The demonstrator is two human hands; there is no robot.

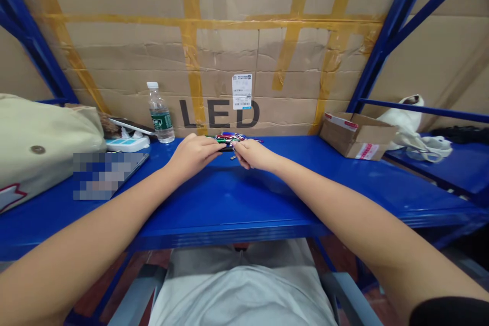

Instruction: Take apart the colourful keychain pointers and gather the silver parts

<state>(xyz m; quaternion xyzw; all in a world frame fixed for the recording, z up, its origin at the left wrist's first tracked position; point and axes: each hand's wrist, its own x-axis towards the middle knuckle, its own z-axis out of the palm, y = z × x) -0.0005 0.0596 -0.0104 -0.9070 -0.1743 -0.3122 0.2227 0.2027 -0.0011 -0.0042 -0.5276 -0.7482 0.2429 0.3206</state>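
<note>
A small pile of colourful pens [234,136] lies on the blue table [229,204] near the cardboard at the back. My left hand [195,153] is at the left of the pile, its fingers together over a dark, thin item [226,150] that spans the gap between my hands. From the right, my right hand [253,154] reaches to the same spot with its fingers curled; what it grips is mostly hidden. Some tiny objects [233,158] lie on the table just below the fingertips.
At the left are a cream bag [42,142], a pixelated flat item [103,175], a white power strip [128,143], a phone [132,125] and a water bottle [160,114]. An open cardboard box [357,135] and a white bag [405,119] are at the right.
</note>
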